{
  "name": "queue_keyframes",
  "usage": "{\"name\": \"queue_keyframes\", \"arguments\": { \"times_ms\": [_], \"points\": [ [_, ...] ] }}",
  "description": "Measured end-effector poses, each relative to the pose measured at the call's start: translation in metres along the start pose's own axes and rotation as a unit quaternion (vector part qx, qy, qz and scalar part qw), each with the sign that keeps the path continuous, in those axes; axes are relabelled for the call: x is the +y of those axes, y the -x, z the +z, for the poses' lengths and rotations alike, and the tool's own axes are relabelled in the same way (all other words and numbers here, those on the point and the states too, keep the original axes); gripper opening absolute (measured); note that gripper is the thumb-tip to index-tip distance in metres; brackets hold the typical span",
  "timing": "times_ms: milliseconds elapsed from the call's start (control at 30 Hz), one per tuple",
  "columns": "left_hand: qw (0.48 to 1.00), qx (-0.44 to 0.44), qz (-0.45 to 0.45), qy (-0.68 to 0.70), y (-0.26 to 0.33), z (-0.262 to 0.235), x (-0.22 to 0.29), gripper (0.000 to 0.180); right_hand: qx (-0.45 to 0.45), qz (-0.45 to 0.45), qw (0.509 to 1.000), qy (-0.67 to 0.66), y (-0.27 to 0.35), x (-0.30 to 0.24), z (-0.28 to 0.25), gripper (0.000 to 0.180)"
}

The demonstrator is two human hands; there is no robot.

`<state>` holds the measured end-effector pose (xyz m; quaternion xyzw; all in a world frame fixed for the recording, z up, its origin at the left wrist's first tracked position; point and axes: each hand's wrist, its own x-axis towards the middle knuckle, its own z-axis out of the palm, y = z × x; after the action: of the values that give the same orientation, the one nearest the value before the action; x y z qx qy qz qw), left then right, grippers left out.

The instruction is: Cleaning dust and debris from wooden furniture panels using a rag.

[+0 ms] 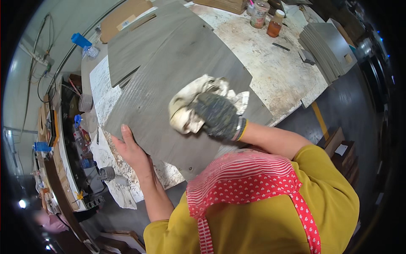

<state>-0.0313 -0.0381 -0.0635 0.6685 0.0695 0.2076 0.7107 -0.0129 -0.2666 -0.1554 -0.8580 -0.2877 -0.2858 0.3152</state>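
Observation:
A large grey wood-grain panel (pixel 169 72) lies across the table in front of me. My right hand (pixel 218 114), in a dark worn glove, presses a crumpled, stained white rag (pixel 186 103) against the panel's face. At the left edge of the panel is my bare left hand (pixel 132 148), its thumb on top and its other fingers at the edge, partly hidden. Beyond it, a second grey panel (pixel 127 55) sits at the far left, partly overlapped by the large one.
The worktable (pixel 292 84) is white and stained. A glass jar (pixel 259 15) and a bottle of amber liquid (pixel 275 24) stand at the back. Stacked grey boards (pixel 323 51) are at the far right. A blue-topped bottle (pixel 84 44) and a cardboard sheet (pixel 122 17) are at the far left.

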Motion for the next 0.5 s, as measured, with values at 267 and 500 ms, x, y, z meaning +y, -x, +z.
{"name": "queue_keyframes", "arguments": {
  "times_ms": [267,500],
  "points": [
    [0.999,-0.004,0.043,-0.026,0.012,0.012,0.007,0.035,-0.061,0.088,0.993,0.05,-0.024,0.009,-0.025,0.036],
    [0.998,-0.028,0.062,0.009,0.023,0.023,0.024,0.034,0.004,0.075,0.952,0.297,0.0,0.128,-0.052,0.034]
  ]
}}
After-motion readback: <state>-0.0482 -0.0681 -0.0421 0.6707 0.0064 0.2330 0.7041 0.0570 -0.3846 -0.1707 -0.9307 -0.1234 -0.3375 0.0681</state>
